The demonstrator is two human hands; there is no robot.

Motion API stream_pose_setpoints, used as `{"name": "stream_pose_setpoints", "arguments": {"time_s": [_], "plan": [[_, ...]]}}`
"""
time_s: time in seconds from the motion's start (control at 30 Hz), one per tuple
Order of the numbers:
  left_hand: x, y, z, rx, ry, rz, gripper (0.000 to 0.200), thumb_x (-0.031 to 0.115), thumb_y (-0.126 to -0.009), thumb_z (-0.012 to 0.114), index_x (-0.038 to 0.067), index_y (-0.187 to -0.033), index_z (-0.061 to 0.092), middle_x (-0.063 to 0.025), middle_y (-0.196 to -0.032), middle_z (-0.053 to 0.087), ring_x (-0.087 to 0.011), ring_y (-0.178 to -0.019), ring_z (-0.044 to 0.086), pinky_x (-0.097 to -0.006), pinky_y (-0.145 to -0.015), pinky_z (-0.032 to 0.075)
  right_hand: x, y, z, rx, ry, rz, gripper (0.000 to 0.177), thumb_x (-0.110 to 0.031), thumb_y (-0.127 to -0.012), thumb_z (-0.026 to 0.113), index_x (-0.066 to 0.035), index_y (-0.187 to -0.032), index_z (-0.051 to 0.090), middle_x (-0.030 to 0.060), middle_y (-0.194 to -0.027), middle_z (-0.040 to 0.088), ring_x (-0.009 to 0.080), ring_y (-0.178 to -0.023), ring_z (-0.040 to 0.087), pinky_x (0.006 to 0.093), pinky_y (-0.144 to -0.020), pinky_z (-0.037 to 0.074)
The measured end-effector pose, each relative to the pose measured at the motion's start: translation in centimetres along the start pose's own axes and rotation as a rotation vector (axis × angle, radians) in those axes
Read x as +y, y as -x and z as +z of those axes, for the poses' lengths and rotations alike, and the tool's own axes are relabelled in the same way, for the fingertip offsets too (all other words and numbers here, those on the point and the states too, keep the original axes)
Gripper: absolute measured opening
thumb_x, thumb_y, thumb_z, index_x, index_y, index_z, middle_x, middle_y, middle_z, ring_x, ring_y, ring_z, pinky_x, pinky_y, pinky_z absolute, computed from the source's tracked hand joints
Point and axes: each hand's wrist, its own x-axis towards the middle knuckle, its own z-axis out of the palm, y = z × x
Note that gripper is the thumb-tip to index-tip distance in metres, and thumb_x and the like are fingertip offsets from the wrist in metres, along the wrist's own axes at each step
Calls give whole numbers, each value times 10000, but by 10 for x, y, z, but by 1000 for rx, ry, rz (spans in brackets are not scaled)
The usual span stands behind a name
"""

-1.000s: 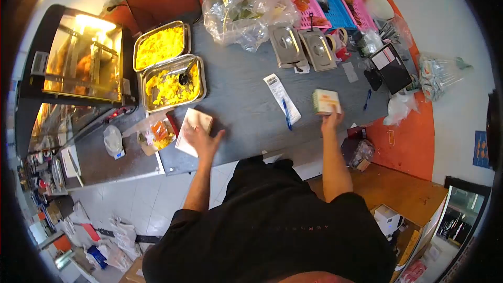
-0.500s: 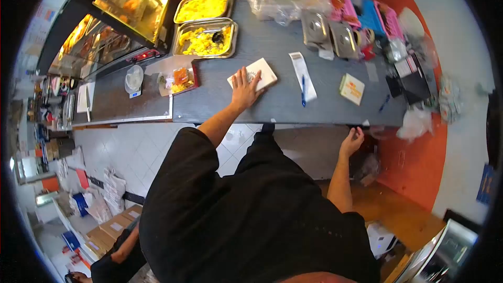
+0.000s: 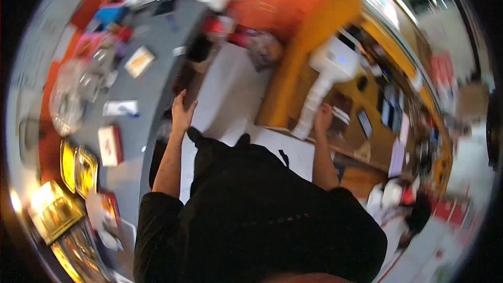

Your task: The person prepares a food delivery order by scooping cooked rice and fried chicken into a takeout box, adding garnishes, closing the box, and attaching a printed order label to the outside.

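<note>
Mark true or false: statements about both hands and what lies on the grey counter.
1. The left hand touches the edge of the grey counter. True.
2. The right hand holds the small yellow-and-white box. False: that box lies on the counter; the hand is by the white plastic device.
3. The flat white box lies near the metal trays of yellow food. True.
4. The left hand presses on the flat white box. False: they are apart.
</note>
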Motion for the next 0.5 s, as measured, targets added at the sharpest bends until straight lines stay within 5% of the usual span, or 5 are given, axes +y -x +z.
{"name": "stream_pose_setpoints", "arguments": {"time_s": [0.03,0.1,0.23,0.43,0.5], "plan": [[7,-2,40,-63,65,109,529,217,-799,746,41,-1259,552,-174,-1194,604,-341,-1087,582,-394,-938,461,33,-7,0,-92,-129,137,353,-176,-849,664,-7,-1142,565,147,-1103,601,268,-1009,589,368,-896,456],[71,1,93,-382,197,-67,532,226,-807,748,50,-1269,551,-141,-1192,618,-277,-1064,606,-389,-902,488,45,0,-4,-54,-12,-69,392,-228,-850,683,-23,-1163,568,149,-1118,598,274,-1000,582,370,-880,458],[128,8,185,-884,313,41,540,272,-847,708,25,-1291,526,-147,-1217,605,-265,-1090,596,-351,-923,481,29,9,2,-37,-99,-25,408,-204,-844,696,-23,-1183,556,151,-1154,590,267,-1013,580,361,-891,459],[191,-3,289,-1099,377,82,557,252,-876,662,-49,-1300,465,-217,-1211,585,-285,-1072,601,-371,-910,486,37,-20,11,-58,-266,132,473,-121,-872,657,-45,-1296,462,145,-1291,542,243,-1120,551,356,-888,458],[159,-16,373,-1043,382,150,541,232,-888,641,-47,-1308,446,-227,-1193,593,-295,-1069,605,-375,-898,491,33,-37,14,-83,-353,84,455,-43,-872,608,-50,-1298,447,165,-1259,566,281,-1092,571,363,-911,453]]}}
